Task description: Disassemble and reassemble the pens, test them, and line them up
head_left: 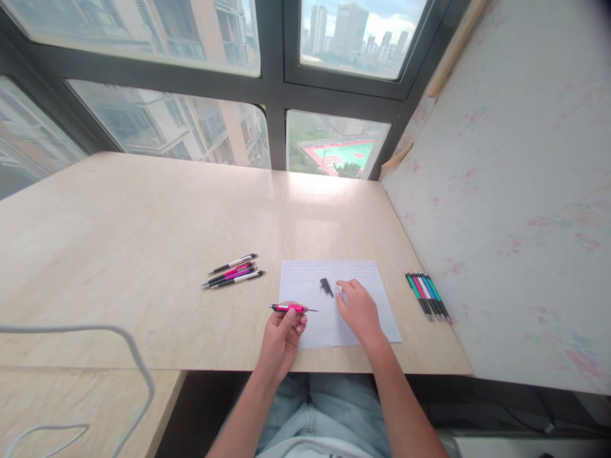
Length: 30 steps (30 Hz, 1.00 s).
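While your left hand point(279, 340) pinches the pink pen point(291, 308), black parts point(327, 287) slant just left of your nearer right hand point(360, 312), fingers parted.

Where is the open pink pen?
In the head view, the pink pen is in the left hand, left of the black bits, partly over the paper.

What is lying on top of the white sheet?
Small black pieces lie on the white sheet, with faint rows of writing across its far part. Whatever is beneath the right hand is covered and cannot be seen.
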Each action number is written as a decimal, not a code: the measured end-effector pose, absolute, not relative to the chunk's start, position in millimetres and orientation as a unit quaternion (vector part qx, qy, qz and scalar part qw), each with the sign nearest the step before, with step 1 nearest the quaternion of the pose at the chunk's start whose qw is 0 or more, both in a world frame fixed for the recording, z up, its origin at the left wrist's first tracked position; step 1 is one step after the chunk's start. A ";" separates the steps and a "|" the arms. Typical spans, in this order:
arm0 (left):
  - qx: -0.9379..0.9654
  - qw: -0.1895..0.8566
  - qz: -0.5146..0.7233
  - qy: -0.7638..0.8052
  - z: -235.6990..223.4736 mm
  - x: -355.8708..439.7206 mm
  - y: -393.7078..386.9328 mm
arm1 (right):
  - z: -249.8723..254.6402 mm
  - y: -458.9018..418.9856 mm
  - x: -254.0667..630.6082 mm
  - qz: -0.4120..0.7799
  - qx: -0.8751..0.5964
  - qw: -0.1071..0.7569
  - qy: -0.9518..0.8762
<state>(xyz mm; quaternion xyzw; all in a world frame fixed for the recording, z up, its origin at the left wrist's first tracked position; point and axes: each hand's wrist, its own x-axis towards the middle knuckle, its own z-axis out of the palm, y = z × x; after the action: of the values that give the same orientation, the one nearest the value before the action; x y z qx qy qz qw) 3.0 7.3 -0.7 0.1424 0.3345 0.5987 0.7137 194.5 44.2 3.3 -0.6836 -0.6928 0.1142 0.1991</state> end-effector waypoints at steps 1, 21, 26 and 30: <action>0.149 0.713 0.597 0.336 -0.3 3.6 6.9 | 3.8 45.1 192.1 0.108 -0.689 0.183 -0.693; 0.192 0.697 0.593 0.354 -0.2 7.3 6.6 | 21.0 4.4 183.4 0.500 -0.581 0.449 -0.459; 0.193 0.695 0.594 0.357 0.5 7.6 6.8 | 29.2 0.0 178.3 0.528 -0.554 0.468 -0.442; 0.198 0.693 0.593 0.359 0.2 7.7 7.0 | 30.7 -0.3 178.7 0.527 -0.537 0.480 -0.451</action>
<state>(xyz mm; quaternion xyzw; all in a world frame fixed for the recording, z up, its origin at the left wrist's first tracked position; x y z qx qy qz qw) 7.7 7.0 0.2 0.1980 0.3586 0.5928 0.6934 178.7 -0.3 30.7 -0.5374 -0.4513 0.5265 0.4798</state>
